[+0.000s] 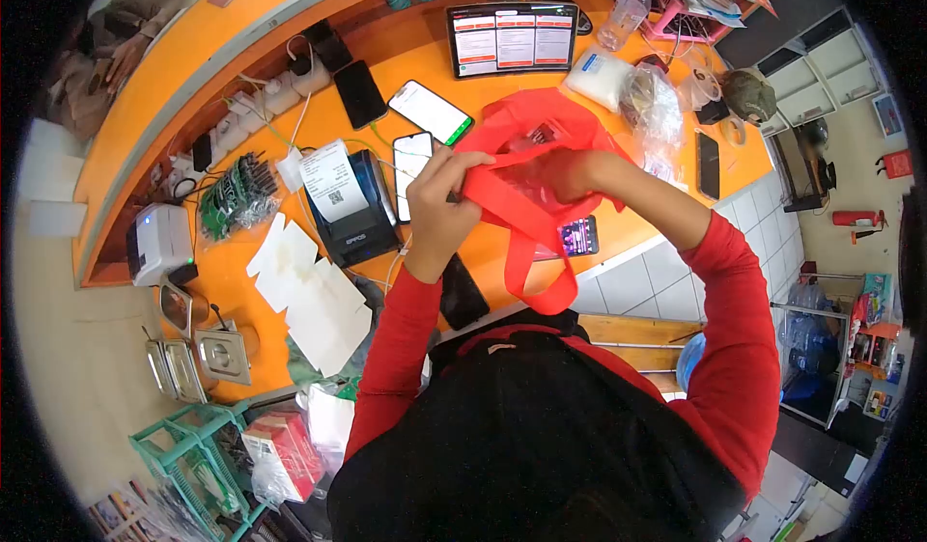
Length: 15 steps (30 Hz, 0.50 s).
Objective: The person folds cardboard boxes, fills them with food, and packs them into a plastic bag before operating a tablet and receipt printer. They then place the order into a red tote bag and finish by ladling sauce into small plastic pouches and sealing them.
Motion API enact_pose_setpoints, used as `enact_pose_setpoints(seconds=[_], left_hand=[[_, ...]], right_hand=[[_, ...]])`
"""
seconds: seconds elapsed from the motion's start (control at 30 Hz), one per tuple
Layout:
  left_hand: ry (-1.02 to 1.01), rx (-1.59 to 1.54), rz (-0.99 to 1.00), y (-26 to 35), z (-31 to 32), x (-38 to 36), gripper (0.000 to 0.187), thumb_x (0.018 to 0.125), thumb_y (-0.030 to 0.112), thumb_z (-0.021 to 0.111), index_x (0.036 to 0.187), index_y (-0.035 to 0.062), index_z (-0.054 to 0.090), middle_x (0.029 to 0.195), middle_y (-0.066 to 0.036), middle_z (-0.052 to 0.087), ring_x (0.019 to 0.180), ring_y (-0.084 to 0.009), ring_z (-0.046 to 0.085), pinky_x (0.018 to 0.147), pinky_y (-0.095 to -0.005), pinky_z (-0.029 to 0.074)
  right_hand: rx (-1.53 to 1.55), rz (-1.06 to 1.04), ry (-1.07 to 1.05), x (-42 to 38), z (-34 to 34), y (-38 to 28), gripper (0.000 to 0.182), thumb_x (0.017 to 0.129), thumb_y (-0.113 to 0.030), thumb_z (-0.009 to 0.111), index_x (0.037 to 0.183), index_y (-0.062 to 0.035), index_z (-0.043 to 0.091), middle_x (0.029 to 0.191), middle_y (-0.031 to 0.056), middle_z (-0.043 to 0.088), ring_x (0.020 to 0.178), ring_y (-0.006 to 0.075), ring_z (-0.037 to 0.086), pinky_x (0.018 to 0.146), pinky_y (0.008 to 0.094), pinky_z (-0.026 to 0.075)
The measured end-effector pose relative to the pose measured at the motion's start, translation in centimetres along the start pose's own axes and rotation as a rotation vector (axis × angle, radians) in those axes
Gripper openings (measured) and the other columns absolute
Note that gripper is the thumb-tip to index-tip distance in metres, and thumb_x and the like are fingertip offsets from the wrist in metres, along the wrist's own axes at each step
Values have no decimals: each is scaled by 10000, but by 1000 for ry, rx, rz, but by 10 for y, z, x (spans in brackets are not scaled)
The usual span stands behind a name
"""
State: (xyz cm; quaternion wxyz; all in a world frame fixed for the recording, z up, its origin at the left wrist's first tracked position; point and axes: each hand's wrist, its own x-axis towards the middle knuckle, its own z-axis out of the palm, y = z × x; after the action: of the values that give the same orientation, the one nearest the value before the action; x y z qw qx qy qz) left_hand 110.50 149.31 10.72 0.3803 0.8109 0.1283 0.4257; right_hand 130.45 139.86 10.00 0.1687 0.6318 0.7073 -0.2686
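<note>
Counter [224, 277] before the person [541, 426] I watch: receipt printer [365, 241] left of the bag [521, 206], tablet [513, 40] behind the bag, bottle [626, 16] right of the tablet.
</note>
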Motion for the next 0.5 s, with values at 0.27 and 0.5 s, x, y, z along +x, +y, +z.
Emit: enact_pose_setpoints(seconds=[0.27,0.5], left_hand=[[-15,-28,3,-1,-3,16,319,652,-72,608,939,58,658,663,-48,469,516,-129,418,488,-247,358],[-62,-62,1,-2,-11,17,277,664,-53,617,923,41,649,663,-57,492,517,-134,437,499,-257,371]], right_hand=[[43,-250,-102,10,36,21,535,818,-168,570,1334,-112,443,1399,172,391,1308,348,335,1049,441,322],[179,11,-159,-35,-22,-19,468,831,-229,572,1276,-103,506,1141,179,592,1100,308,540,1020,400,343]])
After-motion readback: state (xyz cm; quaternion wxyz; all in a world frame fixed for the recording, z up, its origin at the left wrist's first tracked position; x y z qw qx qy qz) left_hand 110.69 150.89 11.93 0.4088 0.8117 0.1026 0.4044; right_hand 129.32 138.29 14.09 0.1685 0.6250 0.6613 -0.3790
